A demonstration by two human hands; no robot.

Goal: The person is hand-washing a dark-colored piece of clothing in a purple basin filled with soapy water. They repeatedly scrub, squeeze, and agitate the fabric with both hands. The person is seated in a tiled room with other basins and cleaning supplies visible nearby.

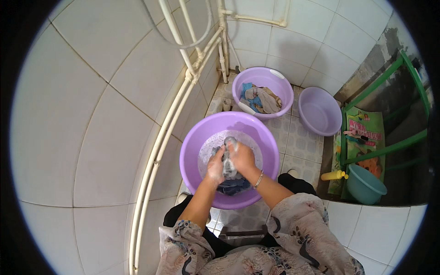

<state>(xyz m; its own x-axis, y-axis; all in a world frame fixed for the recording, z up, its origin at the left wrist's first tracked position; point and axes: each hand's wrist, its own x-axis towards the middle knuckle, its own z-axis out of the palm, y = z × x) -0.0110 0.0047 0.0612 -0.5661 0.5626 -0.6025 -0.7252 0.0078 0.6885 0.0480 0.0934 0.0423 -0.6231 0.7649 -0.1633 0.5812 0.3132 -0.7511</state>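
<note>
Over a large purple basin (187, 158) of sudsy water, both my hands grip a wet, soapy grey cloth (228, 161) bunched between them. My left hand (215, 165) is closed on the cloth's left side. From the right, my right hand (242, 156) presses round its upper part, and a bracelet shows on that wrist. White foam covers part of the cloth and my fingers. Below my hands, dark blue cloth (233, 187) lies in the basin, partly under water. The exact kind of garment cannot be made out.
Behind stands a purple tub (286, 82) holding blue, grey and tan clothes, beside an empty lilac basin (319, 112). At right, a green metal frame (387, 149) stands by a teal bucket (366, 183) and a yellow bottle (334, 175). Cream pipes (156, 160) run along the tiled left wall.
</note>
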